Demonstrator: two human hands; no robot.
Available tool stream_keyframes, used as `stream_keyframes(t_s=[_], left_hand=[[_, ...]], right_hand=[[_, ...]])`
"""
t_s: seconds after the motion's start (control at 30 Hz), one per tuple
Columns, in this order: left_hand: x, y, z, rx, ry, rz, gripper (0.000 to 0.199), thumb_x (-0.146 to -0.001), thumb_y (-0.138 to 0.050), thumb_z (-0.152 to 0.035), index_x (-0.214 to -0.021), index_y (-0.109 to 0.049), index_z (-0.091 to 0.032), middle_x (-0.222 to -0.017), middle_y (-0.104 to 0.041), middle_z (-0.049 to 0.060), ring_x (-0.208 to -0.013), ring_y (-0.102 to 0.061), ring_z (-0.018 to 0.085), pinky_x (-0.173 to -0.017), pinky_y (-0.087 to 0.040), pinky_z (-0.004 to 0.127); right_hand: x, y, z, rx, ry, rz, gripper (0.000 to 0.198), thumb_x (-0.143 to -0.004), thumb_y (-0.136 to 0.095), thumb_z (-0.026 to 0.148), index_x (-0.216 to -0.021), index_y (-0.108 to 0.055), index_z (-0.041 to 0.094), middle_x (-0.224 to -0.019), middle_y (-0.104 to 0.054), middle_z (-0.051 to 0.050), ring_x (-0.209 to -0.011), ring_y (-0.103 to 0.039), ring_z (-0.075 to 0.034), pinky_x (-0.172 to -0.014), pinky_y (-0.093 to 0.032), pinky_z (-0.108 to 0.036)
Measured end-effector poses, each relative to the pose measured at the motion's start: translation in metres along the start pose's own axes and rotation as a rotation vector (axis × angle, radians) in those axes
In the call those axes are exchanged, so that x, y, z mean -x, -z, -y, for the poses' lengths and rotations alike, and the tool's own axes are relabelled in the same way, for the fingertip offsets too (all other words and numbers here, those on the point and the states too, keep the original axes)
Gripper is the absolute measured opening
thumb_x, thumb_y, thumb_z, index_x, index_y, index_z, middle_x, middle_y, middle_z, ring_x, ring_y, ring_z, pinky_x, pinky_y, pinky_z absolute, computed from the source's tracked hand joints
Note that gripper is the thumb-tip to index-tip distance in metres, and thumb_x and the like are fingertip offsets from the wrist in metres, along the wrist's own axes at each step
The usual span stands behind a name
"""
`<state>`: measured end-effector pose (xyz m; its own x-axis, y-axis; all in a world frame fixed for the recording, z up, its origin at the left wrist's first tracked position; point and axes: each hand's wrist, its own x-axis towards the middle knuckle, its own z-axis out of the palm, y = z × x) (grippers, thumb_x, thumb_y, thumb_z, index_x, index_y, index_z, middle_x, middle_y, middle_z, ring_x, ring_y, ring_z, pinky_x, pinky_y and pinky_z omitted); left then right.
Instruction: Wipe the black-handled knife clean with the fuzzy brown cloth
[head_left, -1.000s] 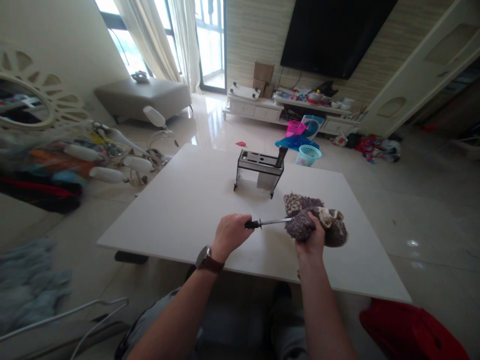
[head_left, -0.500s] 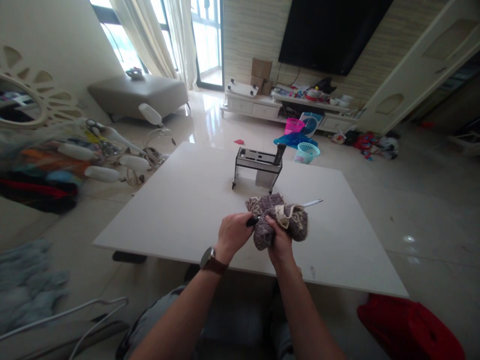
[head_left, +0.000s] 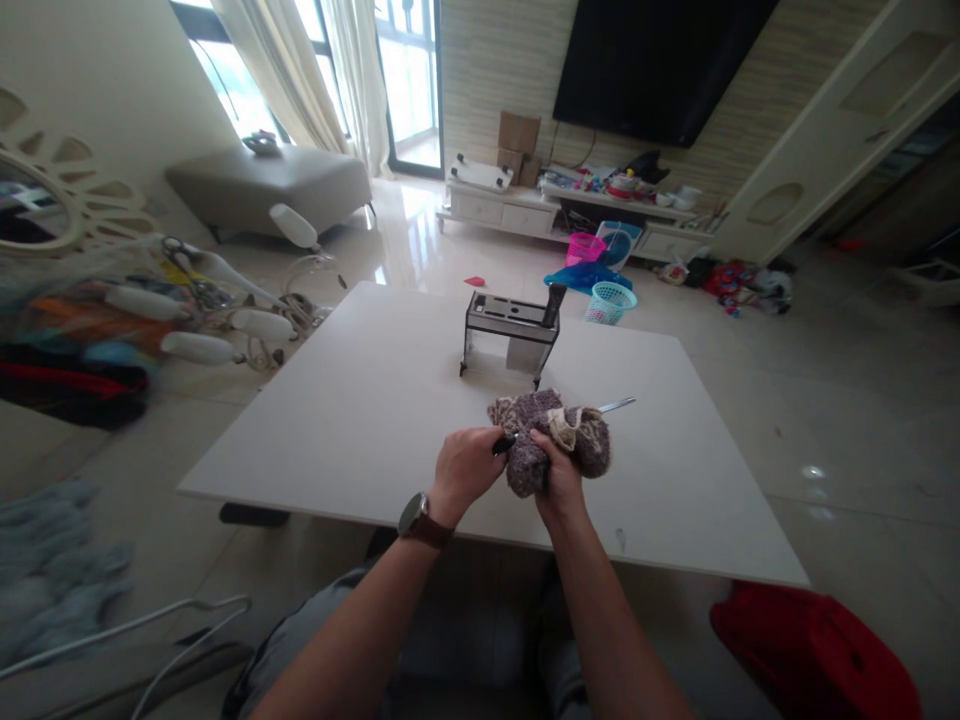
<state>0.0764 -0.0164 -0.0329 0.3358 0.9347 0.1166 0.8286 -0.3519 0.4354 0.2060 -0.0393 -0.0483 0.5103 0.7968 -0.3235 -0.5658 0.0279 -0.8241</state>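
My left hand (head_left: 469,470), with a watch on its wrist, is closed round the black handle (head_left: 504,444) of a knife. Its narrow silver blade (head_left: 618,404) shows again past the right side of a brown and beige patterned towel (head_left: 536,412); the stretch between is hidden in the cloth. My right hand (head_left: 561,482) grips the bunched towel around the blade, thumb on top. Both hands are above the near part of the white table (head_left: 360,400). Beyond them stands a knife block (head_left: 504,312) with clear sides, and one black-handled knife (head_left: 554,303) is in its right end.
On the floor past the table are a teal basket (head_left: 610,300), a pink basket (head_left: 583,248) and a blue plastic bag (head_left: 579,277). A red item (head_left: 810,645) lies by the near right corner. A lamp with white shades (head_left: 262,325) is at the left.
The view has shifted slightly. The blade's visible end sticks out a little less past the towel. Both hands keep their grip in nearly the same place.
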Motion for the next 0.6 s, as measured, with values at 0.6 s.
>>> stream_keyframes(t_s=[0.6], left_hand=[[0.0009,-0.0011,0.0003,-0.024,0.040,0.020,0.014,-0.089,-0.060,-0.028,-0.083,-0.072,-0.025,-0.089,-0.077,0.007,-0.083,-0.070,0.023,-0.067,-0.036,0.032]], right_hand=[[-0.0031,-0.0040,-0.0036,-0.018,-0.056,-0.009,0.045,-0.056,-0.087,0.023,-0.098,-0.075,0.017,-0.098,-0.079,-0.002,-0.094,-0.073,-0.018,-0.085,-0.059,-0.030]])
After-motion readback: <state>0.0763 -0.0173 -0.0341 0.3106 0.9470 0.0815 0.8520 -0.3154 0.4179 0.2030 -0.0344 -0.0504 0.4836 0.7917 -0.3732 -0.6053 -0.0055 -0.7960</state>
